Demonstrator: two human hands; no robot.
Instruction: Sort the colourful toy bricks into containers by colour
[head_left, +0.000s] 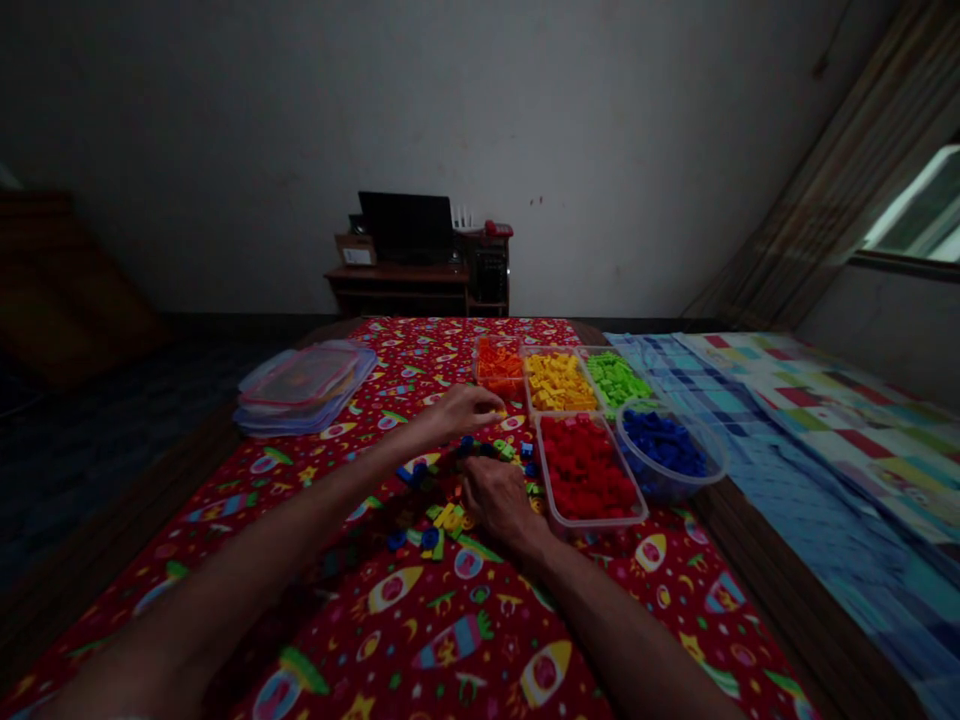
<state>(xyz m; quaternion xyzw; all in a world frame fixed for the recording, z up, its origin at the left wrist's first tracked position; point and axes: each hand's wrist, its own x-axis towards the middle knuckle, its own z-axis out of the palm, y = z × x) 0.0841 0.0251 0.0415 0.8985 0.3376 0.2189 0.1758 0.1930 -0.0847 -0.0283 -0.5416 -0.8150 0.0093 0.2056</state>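
The left hand (469,408) is hovering at full stretch, fingertips drawn together in a pinch just short of the clear plastic tub of orange bricks (499,366). Whether anything is sitting between those fingers, I cannot tell. The right hand (496,500) is lying palm down, fingers curled, on the scatter of loose mixed-colour plastic bricks (442,518). It is touching them, but the knuckles are hiding whether it is gripping one.

That scatter is lying on the red rocket-print tablecloth (450,640), between the two hands and just left of the tubs. Right beside the right hand, the clear rectangular tub of red bricks (589,468) is sitting, with the round clear bowl of blue bricks (667,445) close against its right side. Behind them, the tub of yellow bricks (559,381) and the tub of green bricks (616,378) are lining up beside the orange one.

Off to the left, a stack of clear plastic lids (304,385) is resting on the cloth. A dark wooden desk (405,278) is standing against the far wall.
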